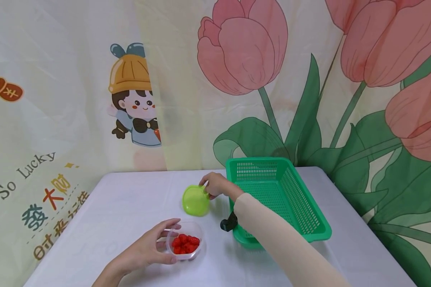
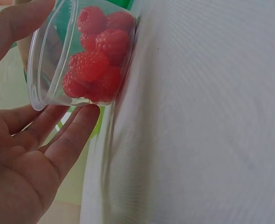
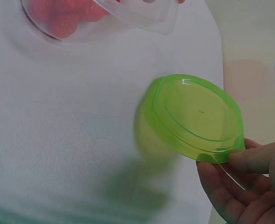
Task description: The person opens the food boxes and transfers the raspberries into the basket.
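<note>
A small clear plastic container [image 1: 190,228] stands on the white table in the head view, with several red raspberries [image 2: 93,65] inside. My left hand [image 1: 147,245] holds it from the left, thumb on the near side and fingers around the far side. Farther back, my right hand [image 1: 219,185] pinches the edge of a round, translucent green lid [image 3: 198,114] between thumb and fingers. The lid is tilted above the tabletop, its shadow beneath it in the right wrist view. The container's top is uncovered.
A green perforated plastic basket [image 1: 258,189] stands on the right of the table [image 1: 129,199], and the right forearm passes over its near-left side. A small black device [image 1: 229,222] sits at the right wrist. Behind the table hangs a printed curtain [image 1: 183,131] with tulips.
</note>
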Available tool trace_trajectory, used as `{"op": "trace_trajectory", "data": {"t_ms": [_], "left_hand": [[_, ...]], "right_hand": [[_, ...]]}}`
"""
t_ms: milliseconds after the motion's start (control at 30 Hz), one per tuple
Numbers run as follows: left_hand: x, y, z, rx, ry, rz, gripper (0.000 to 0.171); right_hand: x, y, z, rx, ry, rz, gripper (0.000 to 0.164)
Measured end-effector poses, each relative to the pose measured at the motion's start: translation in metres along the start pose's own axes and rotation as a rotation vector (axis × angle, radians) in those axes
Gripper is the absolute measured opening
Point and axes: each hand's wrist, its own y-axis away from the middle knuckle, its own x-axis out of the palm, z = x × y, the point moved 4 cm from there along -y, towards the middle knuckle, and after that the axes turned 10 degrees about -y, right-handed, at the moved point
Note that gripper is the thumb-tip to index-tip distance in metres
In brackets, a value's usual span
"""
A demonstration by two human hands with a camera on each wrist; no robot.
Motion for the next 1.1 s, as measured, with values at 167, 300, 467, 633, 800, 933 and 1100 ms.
{"op": "trace_trajectory", "data": {"t_ms": [167, 300, 467, 633, 800, 933, 1100], "left_hand": [[0.0, 0.0, 0.0, 0.005, 0.001, -0.001, 0.097], [0.001, 0.0, -0.001, 0.007, -0.003, -0.002, 0.097], [0.001, 0.0, -0.001, 0.008, -0.005, -0.005, 0.096], [0.0, -0.001, 0.0, -0.003, -0.001, -0.008, 0.095], [0.001, 0.0, 0.001, -0.006, 0.009, -0.002, 0.095], [0.001, 0.001, 0.002, 0.004, 0.011, 0.0, 0.095], [0.001, -0.001, 0.001, 0.02, 0.011, 0.001, 0.095]], "right_hand": [[0.0, 0.0, -0.001, -0.01, 0.031, -0.006, 0.032], [-0.001, 0.001, -0.001, -0.016, 0.071, 0.003, 0.035], [-0.005, 0.007, 0.003, -0.047, 0.156, 0.007, 0.038], [-0.009, 0.015, 0.008, -0.083, 0.208, 0.026, 0.036], [-0.011, 0.023, 0.015, -0.129, 0.212, 0.035, 0.032], [-0.013, 0.035, 0.024, -0.187, 0.226, 0.048, 0.032], [-0.017, 0.055, 0.032, -0.263, 0.24, 0.076, 0.033]]}}
